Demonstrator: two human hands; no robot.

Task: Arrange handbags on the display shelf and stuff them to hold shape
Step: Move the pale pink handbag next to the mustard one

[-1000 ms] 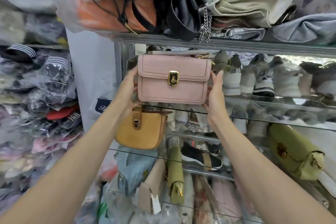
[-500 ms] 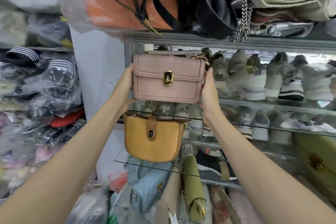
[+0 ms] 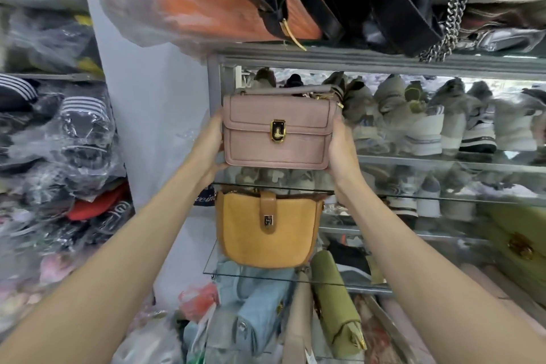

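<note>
Pink handbag [image 3: 277,131] upright, long axis left-right, clamped between left hand [image 3: 210,148] and right hand [image 3: 340,151] at its ends, over glass shelf [image 3: 413,161] left front edge; contact unclear.

Pink handbag [image 3: 277,131]: small, boxy, flap shut w/ gold clasp at centre, flat top handle, upright, front facing camera, held at both ends at the glass shelf [image 3: 443,161]. Directly below the pink handbag: mustard bag [image 3: 266,230], rounded bottom, tan strap tab w/ metal buckle, upright on a lower glass shelf.
</note>
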